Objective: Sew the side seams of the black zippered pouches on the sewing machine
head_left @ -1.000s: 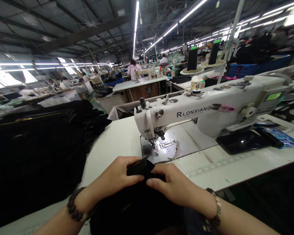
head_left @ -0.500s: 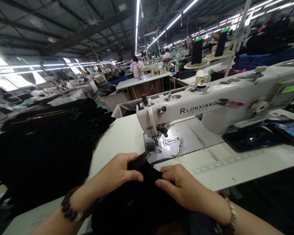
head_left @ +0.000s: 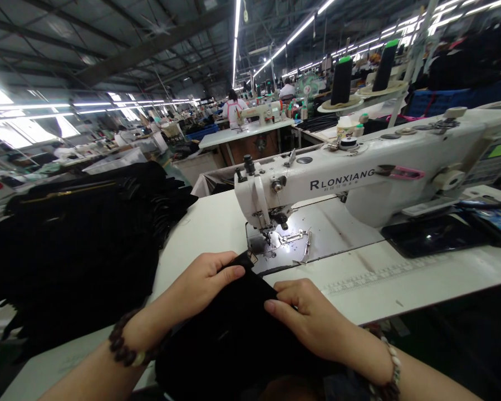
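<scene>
A piece of black fabric (head_left: pixel 237 328) hangs over the near edge of the white table, held up between both hands. My left hand (head_left: pixel 211 281) pinches its upper left corner, thumb on top, close to the needle area. At that corner a small light-coloured patch shows. My right hand (head_left: pixel 303 309) is closed on the fabric's right edge, thumb on top and fingers curled underneath. Just beyond the fabric stands a white sewing machine (head_left: pixel 317 178); its presser foot (head_left: pixel 268 238) is apart from the fabric. The fabric's lower part blends into dark shadow.
A tall pile of black fabric pieces (head_left: pixel 75 250) stands at the left. On the table lie a black phone (head_left: pixel 434 234) and a printed ruler (head_left: pixel 371 277). Pink-handled snips (head_left: pixel 404 172) rest on the machine arm. Black thread cones (head_left: pixel 341 81) stand behind. Other people work farther back.
My left thumb has moved up toward the fabric's corner, and the top edge there now lies flatter and straighter. My right hand keeps nearly the same hold. The view has shifted slightly.
</scene>
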The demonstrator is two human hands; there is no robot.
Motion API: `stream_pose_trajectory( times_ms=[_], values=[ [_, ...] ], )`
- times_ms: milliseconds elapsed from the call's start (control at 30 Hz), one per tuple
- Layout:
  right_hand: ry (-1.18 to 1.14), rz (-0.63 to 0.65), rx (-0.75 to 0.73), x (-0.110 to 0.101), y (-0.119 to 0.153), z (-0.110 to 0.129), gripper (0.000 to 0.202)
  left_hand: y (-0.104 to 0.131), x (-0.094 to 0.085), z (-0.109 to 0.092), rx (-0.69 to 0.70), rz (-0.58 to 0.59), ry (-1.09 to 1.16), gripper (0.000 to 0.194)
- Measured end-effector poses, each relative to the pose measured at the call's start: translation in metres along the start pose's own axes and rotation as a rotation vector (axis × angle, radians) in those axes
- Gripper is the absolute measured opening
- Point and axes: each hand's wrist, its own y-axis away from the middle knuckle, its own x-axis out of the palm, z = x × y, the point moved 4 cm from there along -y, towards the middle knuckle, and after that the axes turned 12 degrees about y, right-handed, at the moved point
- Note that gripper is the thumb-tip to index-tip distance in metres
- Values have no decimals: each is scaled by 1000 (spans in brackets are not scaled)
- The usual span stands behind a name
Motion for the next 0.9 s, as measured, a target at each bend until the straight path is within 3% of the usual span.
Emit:
stream_pose_trajectory(
  times_ms=[200, 467, 600, 733, 900],
  values=[
    [-25, 2, 29, 2, -3, -3, 39, -4, 0, 4, -63, 6, 83, 31],
    [-75, 7, 33, 4, -5, -7, 38, -7, -3, 3, -46, -67, -64, 30],
    [-114, -60, -14, -5, -5, -4, 30, -9, -4, -4, -39, -82, -121, 29],
    [-196, -52, 65, -10, -4, -9, 17, -9, -6, -6, -61, -73, -137, 30],
    [-345, 1, 151, -4, -5, -18, 18, -8, -7, -4, -66, -62, -145, 30]
  ],
)
